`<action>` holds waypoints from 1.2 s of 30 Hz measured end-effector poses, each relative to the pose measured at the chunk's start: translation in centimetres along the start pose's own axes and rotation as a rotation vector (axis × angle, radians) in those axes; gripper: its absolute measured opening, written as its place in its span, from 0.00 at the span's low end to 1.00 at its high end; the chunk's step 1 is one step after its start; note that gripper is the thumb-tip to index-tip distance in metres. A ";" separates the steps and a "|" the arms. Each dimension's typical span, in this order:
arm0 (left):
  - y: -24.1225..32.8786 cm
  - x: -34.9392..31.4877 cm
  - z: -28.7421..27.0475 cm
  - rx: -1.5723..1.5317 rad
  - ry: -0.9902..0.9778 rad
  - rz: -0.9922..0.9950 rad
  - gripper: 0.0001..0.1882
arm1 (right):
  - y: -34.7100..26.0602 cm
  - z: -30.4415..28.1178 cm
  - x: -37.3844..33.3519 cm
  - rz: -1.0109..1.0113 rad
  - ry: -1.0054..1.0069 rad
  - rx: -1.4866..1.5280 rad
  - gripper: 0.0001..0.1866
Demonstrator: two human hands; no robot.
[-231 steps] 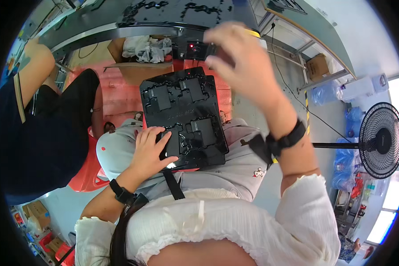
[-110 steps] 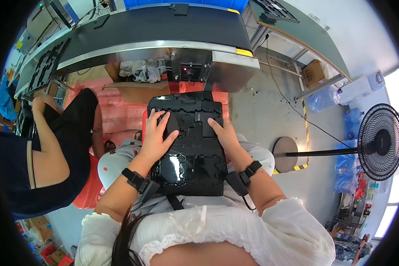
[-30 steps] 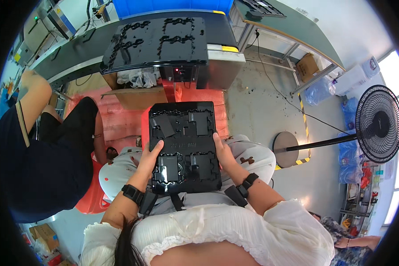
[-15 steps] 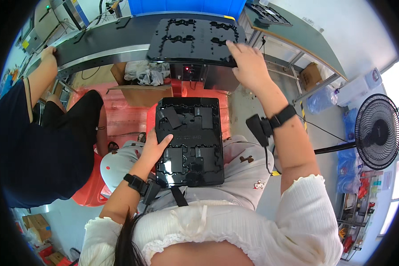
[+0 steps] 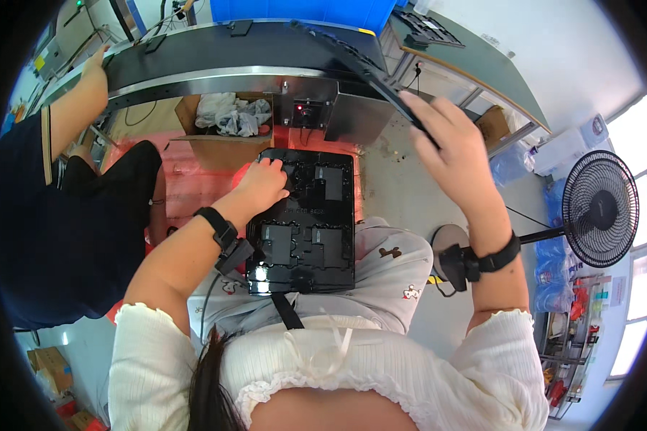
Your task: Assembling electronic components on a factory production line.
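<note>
One conveyor [image 5: 194,59]; one tray [image 5: 378,82] tight in right hand [image 5: 449,144], second tray [image 5: 309,219] under left hand [image 5: 261,184], hold unclear

A grey floor [image 5: 402,172] opens to the right, with red sheeting [image 5: 183,183] over its left part, below 1 long black-topped bench [image 5: 194,61] at the far side. Far right, 1 green-topped table [image 5: 482,75] stands near a pale wall [image 5: 553,57]. Rightmost, windows [image 5: 638,302] glow white beyond 1 black fan [image 5: 600,208] and a rack [image 5: 568,358].
</note>
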State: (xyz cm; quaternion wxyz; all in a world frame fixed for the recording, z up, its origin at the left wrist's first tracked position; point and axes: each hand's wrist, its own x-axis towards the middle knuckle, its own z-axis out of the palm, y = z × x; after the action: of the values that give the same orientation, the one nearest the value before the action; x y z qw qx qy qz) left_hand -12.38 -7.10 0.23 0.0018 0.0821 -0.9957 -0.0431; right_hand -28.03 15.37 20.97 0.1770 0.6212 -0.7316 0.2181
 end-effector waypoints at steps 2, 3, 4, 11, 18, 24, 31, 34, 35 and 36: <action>0.1 1.0 0.8 0.184 -0.148 0.102 0.15 | -0.9 -2.6 -1.2 0.055 0.044 0.040 0.19; 0.6 1.5 0.1 0.185 -0.139 0.109 0.15 | -1.4 -4.3 -2.0 0.177 0.089 0.059 0.18; 1.3 1.7 -1.1 0.172 -0.276 0.190 0.15 | -1.8 -5.8 -2.7 0.288 0.130 0.087 0.18; 0.3 -2.0 2.1 0.049 0.090 0.445 0.20 | -6.0 -11.4 -9.7 0.676 0.122 0.225 0.18; -0.8 -3.9 3.1 -0.139 0.275 0.298 0.28 | -9.4 1.1 -9.0 0.391 -0.045 -0.072 0.24; -1.2 -3.0 5.4 -0.870 0.607 -0.291 0.29 | -15.1 12.8 -7.5 0.239 -0.462 0.168 0.28; -0.7 -7.7 6.4 -0.822 0.304 -0.298 0.43 | -8.8 11.7 1.4 -0.248 -0.892 0.835 0.20; 0.5 -8.7 5.0 -0.817 0.272 -0.379 0.43 | -0.1 9.6 8.2 0.170 -0.409 0.736 0.13; 0.9 -8.8 4.3 -0.786 0.236 -0.399 0.43 | 3.7 10.2 10.1 0.261 -0.139 0.519 0.14; 1.3 -9.1 2.8 -0.750 0.198 -0.440 0.43 | 7.3 11.6 12.3 0.331 0.047 0.333 0.17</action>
State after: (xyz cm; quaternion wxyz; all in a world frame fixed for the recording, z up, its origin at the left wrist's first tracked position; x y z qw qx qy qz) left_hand -3.66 -4.06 -2.40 0.1176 0.2893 -0.8651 -0.3926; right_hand -37.15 -0.10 16.99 0.0508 0.5081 -0.7732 0.3760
